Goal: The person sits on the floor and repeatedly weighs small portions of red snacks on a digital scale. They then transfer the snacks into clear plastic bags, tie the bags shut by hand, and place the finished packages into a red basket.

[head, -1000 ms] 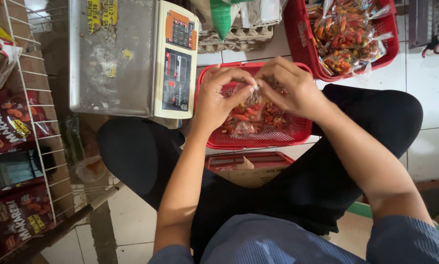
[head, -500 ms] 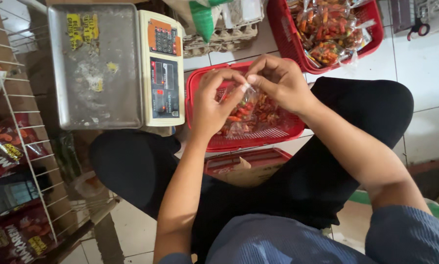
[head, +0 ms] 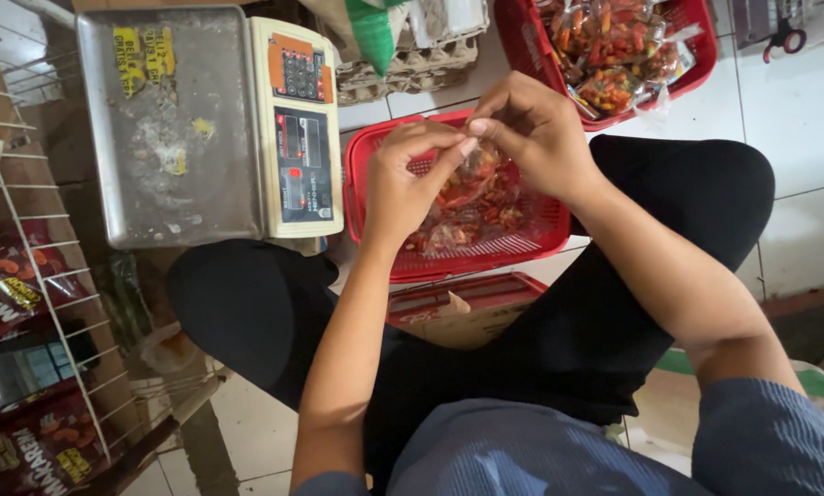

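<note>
Both of my hands meet over a red plastic basket (head: 540, 246) in front of my crossed legs. My left hand (head: 410, 179) and my right hand (head: 533, 129) pinch the top of a small clear plastic bag (head: 471, 184) filled with red and orange snack pieces. The bag hangs between my fingers just above the basket, which holds more of the same snack. My fingers hide the bag's mouth.
A digital weighing scale (head: 210, 129) with a metal pan stands left of the basket. A second red basket (head: 623, 46) of filled snack bags lies at the top right. A wire rack (head: 26, 276) with snack packets runs along the left. An egg carton (head: 412, 64) lies behind.
The view has shifted a little, and my hands have stayed together on the bag, working its top over the basket.
</note>
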